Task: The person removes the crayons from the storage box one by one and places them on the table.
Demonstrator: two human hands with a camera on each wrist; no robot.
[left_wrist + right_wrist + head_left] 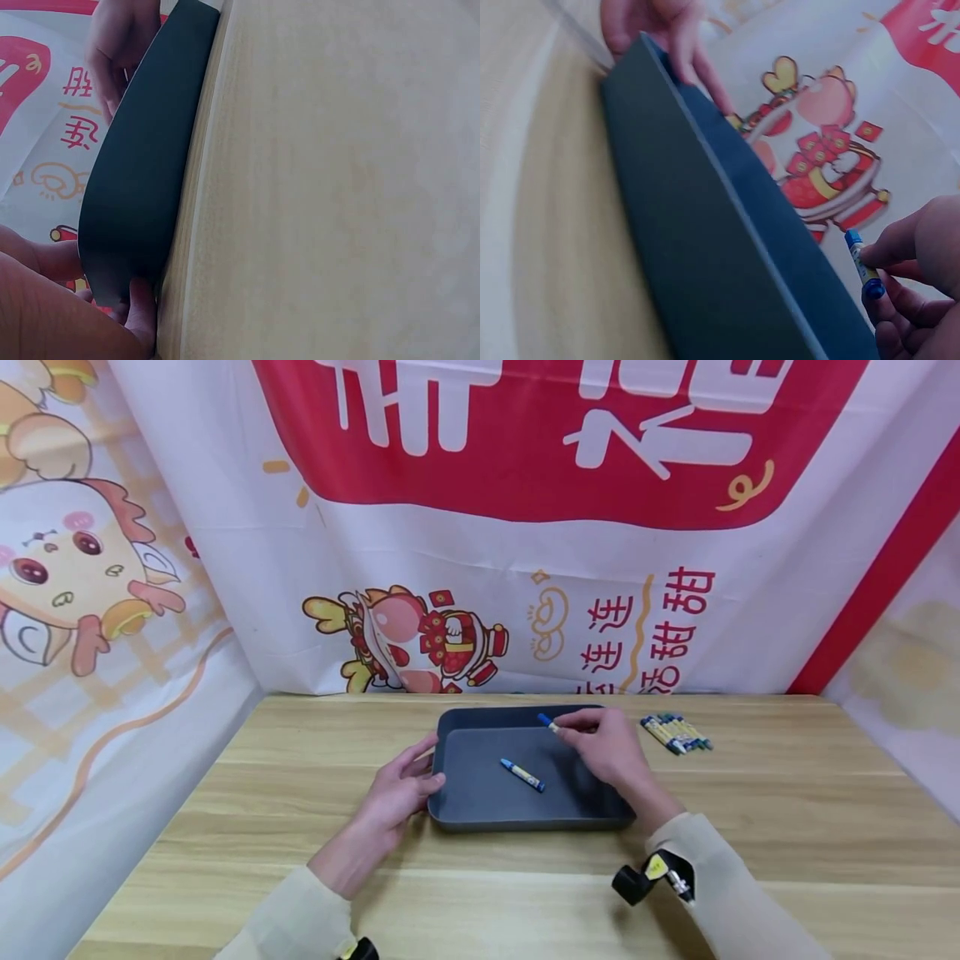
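Note:
A dark grey rectangular tray (480, 802) rests on the wooden table. At its left side, my left hand (396, 793) holds the rim, thumb over the edge and fingers along the wall. Over the tray's back right part, my right hand (603, 745) pinches a blue crayon (865, 264) with a pale printed wrapper between thumb and fingers. Another blue crayon (522, 775) lies slantwise on the tray floor. Right of the tray, several crayons (675, 732) with blue and green ends lie side by side on the table.
The wooden table (810, 827) runs back to a white and red printed cloth (480, 552). More printed cloth (135, 710) hangs at the left. A black wrist camera (633, 885) sits on the right sleeve.

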